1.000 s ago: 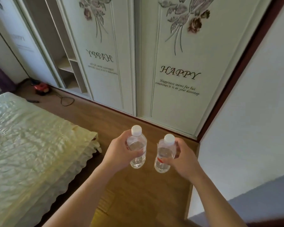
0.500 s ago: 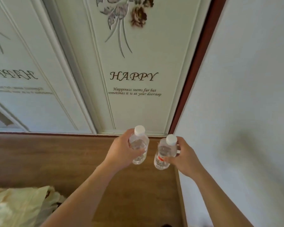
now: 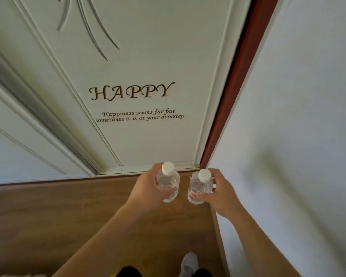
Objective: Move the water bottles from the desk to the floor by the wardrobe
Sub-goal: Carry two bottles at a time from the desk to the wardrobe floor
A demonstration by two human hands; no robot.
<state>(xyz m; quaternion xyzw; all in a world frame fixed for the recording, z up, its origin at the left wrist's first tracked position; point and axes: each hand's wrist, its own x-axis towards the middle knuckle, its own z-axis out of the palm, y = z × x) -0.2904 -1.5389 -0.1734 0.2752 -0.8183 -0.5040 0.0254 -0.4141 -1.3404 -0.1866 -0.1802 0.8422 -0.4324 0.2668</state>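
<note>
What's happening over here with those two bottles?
A person stands facing the wardrobe door, holding a small clear water bottle in each hand. The left hand wraps one bottle; the right hand wraps the other bottle, which has a red mark on its label. Both are upright, capped and above the wooden floor in the corner by the wall, not yet set down.

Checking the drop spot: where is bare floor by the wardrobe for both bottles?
Bare wood floor runs along the wardrobe door base, left of the left hand. The strip under the right hand, against the wall, is narrower; a shoe sits nearer.
</note>
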